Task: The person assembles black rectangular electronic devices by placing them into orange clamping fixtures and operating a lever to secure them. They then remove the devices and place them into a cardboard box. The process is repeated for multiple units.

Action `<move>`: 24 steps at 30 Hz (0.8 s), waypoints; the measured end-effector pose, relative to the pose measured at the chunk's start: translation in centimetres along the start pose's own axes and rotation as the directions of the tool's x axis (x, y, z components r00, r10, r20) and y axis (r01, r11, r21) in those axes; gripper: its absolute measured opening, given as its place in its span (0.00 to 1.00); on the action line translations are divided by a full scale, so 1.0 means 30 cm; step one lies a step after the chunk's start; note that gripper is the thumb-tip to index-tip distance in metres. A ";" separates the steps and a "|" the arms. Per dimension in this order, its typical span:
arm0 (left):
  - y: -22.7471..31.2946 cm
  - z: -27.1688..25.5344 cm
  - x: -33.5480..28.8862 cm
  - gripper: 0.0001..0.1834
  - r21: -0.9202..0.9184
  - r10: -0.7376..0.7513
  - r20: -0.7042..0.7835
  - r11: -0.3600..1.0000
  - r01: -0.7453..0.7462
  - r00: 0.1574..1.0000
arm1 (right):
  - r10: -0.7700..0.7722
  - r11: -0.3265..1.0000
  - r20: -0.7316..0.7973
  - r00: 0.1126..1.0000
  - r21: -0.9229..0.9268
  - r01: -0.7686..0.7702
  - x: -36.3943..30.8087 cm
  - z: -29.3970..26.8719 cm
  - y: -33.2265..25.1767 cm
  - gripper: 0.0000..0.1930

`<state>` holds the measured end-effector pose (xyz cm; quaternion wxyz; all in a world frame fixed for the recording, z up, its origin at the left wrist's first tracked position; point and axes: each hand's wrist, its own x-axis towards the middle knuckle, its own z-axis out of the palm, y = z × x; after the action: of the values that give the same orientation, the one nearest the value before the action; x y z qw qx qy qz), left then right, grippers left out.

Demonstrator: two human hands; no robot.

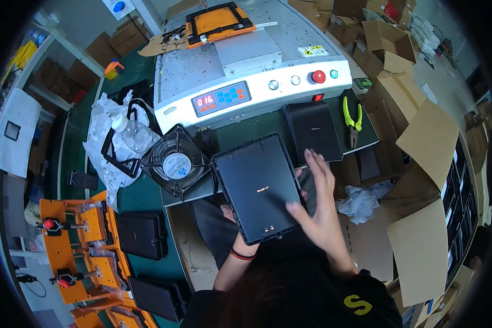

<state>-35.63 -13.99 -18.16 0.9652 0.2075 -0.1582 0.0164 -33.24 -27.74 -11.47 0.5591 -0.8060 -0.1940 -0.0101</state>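
Observation:
A black rectangular panel in a raised black frame point(256, 188) lies face up, slightly tilted, above my lap. My left hand point(229, 214) holds it from below, with a thumb at its left edge and fingertips at its right edge; the palm is hidden. Over the right side is my right hand point(318, 210), fingers stretched out, its thumb over the panel's lower right. Whether that thumb touches the surface I cannot tell. Just beyond, a stack of flat black sheets point(314, 131) rests on the green table.
A white machine point(257, 82) with a lit display stands ahead. Left are a black fan point(176, 164), a clear bottle point(134, 133), stacked black frames point(141, 235) and orange clamp fixtures point(65, 251). Yellow-green pliers point(352, 121) lie right, near open cardboard boxes point(421, 246).

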 end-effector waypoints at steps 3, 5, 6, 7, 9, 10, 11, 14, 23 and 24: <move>-0.012 -0.128 -0.106 0.53 -0.380 0.140 -0.052 0.913 -0.149 0.989 | 0.218 0.794 0.393 0.893 0.461 -0.397 0.029 0.034 0.075 0.22; 0.096 -0.020 -0.134 0.48 0.104 -0.058 -0.375 0.989 0.105 0.925 | 0.190 0.714 0.438 0.879 0.553 -0.430 0.061 0.061 0.086 0.17; 0.156 0.058 -0.149 0.45 0.293 -0.069 -0.562 0.915 0.276 0.824 | 0.196 0.650 0.457 0.868 0.602 -0.464 0.070 0.090 0.072 0.15; 0.182 0.114 -0.156 0.40 0.391 -0.006 -0.604 0.869 0.303 0.797 | 0.167 0.702 0.388 0.906 0.599 -0.386 0.083 0.125 0.080 0.15; 0.201 0.199 -0.184 0.29 0.518 0.239 -0.593 0.844 0.137 0.769 | 0.141 0.620 0.485 0.863 0.636 -0.459 0.100 0.179 0.058 0.12; 0.185 0.231 -0.193 0.27 0.741 0.472 -0.555 0.655 0.150 0.685 | 0.124 0.553 0.533 0.837 0.663 -0.504 0.107 0.203 0.025 0.11; 0.197 0.253 -0.208 0.26 0.784 0.519 -0.565 0.579 0.223 0.642 | 0.053 0.605 0.545 0.837 0.649 -0.461 0.117 0.224 0.006 0.10; 0.198 0.309 -0.267 0.24 0.844 0.700 -0.537 0.449 0.294 0.471 | -0.141 0.754 0.587 0.797 0.586 -0.298 0.134 0.288 -0.069 0.08; 0.125 0.576 -0.616 0.23 0.965 0.928 -0.263 0.257 -0.056 -0.263 | -0.794 0.598 0.607 0.003 0.781 0.182 -0.125 0.350 -0.308 0.33; 0.111 0.612 -0.662 0.21 0.959 0.919 -0.270 0.229 -0.169 -0.286 | -0.808 0.548 0.571 -0.141 0.818 0.175 -0.188 0.353 -0.363 0.29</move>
<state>-60.30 -17.72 -7.19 0.5108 0.3143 0.3900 0.6987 -44.10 -16.58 -6.98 0.4115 -0.2775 -0.8033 0.3293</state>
